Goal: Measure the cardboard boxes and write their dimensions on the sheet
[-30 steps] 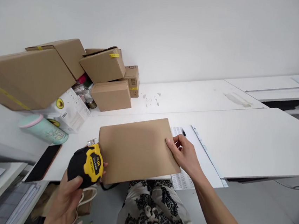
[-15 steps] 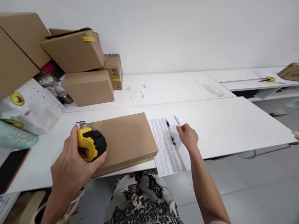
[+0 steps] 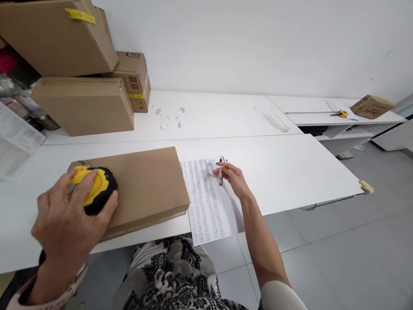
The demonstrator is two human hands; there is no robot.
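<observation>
My left hand [image 3: 72, 215] is wrapped round a yellow and black tape measure [image 3: 100, 191] at the left end of a flat brown cardboard box [image 3: 149, 178]. The box lies on the white table near its front edge. Beside it, a printed sheet [image 3: 204, 208] with columns of small figures overhangs the table edge. Over the upper part of this sheet, my right hand [image 3: 234, 178] has a pen [image 3: 221, 171] between its fingers, standing nearly upright. My palm hides part of the paper's right side.
At the back left, several cardboard boxes [image 3: 83, 106] stand by the wall beside plastic-wrapped items [image 3: 5, 82]. A white printed carton [image 3: 3, 140] is at the left. Far right, another tape measure [image 3: 342, 113] lies extended near a small box [image 3: 372, 107]. The table [image 3: 282, 167] ends at the right.
My right hand has taken up the pen that lay on the sheet. My left hand has turned the tape measure down onto the box's left end. The view has shifted right.
</observation>
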